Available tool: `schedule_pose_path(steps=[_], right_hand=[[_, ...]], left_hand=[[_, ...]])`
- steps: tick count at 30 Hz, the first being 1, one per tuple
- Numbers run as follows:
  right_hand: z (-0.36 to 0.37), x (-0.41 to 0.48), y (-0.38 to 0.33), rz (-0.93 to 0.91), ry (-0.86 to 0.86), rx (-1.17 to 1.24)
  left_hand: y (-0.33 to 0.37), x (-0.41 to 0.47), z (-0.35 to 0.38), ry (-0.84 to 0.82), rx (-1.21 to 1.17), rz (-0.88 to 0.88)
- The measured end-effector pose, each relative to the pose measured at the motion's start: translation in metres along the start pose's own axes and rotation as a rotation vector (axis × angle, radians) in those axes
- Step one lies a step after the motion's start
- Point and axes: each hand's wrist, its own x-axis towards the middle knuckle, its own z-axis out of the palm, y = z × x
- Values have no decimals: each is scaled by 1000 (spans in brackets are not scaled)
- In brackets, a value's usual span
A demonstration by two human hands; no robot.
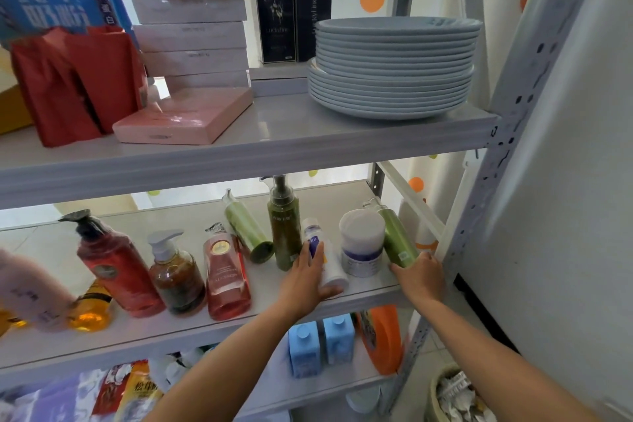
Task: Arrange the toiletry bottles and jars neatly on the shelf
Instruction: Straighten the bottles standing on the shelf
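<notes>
2 grips: L hand (308, 279) white btl (331, 272), R hand (420, 276) green btl (397, 240).

Stack of pale blue plates (394, 68), upper right of centre. Pile of pale flat boxes (195, 34), upper left of centre; one pink flat box (181, 118) at its foot. Two black cartons (291, 10) upright between pile and plates. Red pouches (75, 82), left edge. Basket (433, 401), lower right corner.

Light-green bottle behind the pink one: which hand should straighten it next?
Left. The left hand, holding the white bottle, is nearer the light-green bottle; the right hand grips a green bottle at the shelf's right, past the white jar.
</notes>
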Motion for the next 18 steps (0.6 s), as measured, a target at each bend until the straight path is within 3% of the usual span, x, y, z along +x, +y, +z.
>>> schedule_pose_path(steps=[6, 10, 18], right_hand=[[-19, -16, -16, 18, 84, 34], [-32, -27, -24, 20, 143, 51], [-39, -69, -27, 36, 216, 127]], left_hand=[[7, -8, -10, 209, -33, 147], [19, -8, -18, 273, -285, 159], [73, -10, -33, -136, -1124, -7]])
